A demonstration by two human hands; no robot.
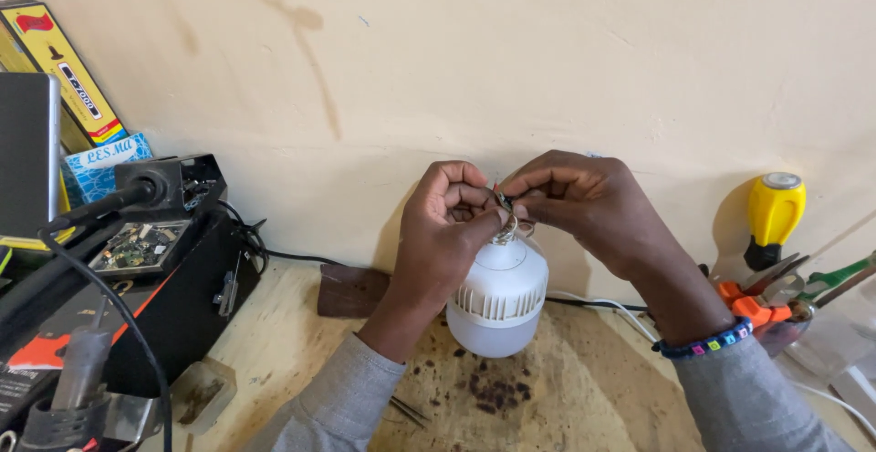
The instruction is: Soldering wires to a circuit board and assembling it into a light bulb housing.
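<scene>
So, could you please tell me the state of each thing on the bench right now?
Bulb: dome down, base up, held.
Left hand: gripping the bulb.
Right hand: fingertips pinched at the base.
Screwdriver: upright, untouched.
Tweezers: lying flat on the table.

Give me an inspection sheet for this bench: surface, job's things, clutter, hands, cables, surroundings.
Surface: wooden bench top, stained, with dark burn spots near the front.
Job's things: white LED bulb, dome down, metal base up between both hands.
Clutter: yellow-handled screwdriver, orange-handled pliers, tweezers, small tray, black box carrying a circuit board.
Hands: left hand and right hand pinch at the bulb's base; what the fingertips hold is too small to tell.
Cables: black cable on the left, white cable behind the bulb.
Surroundings: beige wall, boxes leaning against it on the left.
</scene>
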